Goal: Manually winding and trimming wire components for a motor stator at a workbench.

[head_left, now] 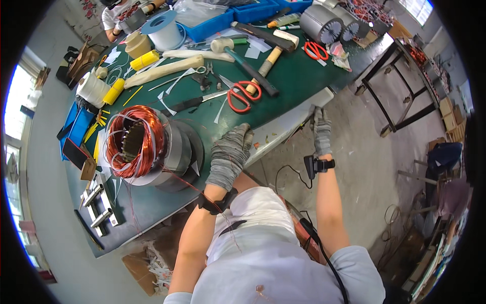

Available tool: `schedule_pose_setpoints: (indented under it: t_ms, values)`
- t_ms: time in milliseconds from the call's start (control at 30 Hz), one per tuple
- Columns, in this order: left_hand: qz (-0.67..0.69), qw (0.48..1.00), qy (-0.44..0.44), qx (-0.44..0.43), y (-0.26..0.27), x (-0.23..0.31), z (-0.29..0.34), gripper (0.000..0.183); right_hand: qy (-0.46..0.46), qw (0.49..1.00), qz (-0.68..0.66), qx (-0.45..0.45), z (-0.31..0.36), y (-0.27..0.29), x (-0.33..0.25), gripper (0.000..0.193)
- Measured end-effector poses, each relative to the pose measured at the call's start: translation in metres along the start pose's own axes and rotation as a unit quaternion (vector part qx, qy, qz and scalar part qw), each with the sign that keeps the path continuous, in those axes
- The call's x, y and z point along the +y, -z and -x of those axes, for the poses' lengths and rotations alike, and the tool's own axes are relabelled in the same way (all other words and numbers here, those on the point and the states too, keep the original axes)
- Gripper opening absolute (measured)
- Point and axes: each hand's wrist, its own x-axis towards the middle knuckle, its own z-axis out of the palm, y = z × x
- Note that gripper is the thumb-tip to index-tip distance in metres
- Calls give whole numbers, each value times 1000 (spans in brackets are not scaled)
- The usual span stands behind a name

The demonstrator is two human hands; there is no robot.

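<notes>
A shallow pale drawer (283,121) with small scraps in it sticks out from the near edge of the green-topped table. My left hand (229,157), in a grey knit glove, is at its left end with the fingers curled over the edge. At the drawer's right front edge is my right hand (321,133), gloved alike, its fingers close together on the rim. A thin dark item by those fingertips is too small to name. Left of my left hand stands a metal motor stator (177,152) with a thick ring of copper wire coils (152,137) on top.
Red-handled scissors (244,96), a mallet (243,66), a hammer (266,66) and wooden sticks (164,71) lie on the table. White spools (164,31), blue bins (207,25) and more stators (321,24) stand farther back. A black metal frame (400,86) is at right. Another person (126,17) works far left.
</notes>
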Motion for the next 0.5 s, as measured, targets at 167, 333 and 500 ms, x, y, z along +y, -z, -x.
schedule_pose_setpoints:
  t_ms: [167,333,500]
  values:
    - [-121,983,-108,81,-31,-20,24,41,-44,994,-96,-14,18,106,-37,44]
    - [74,986,-143,49,-42,14,86,45,148,948,-205,-191,42,187,-121,27]
    - [90,995,-24,-18,-33,-29,143,33,211,879,-399,-153,36,200,-179,23]
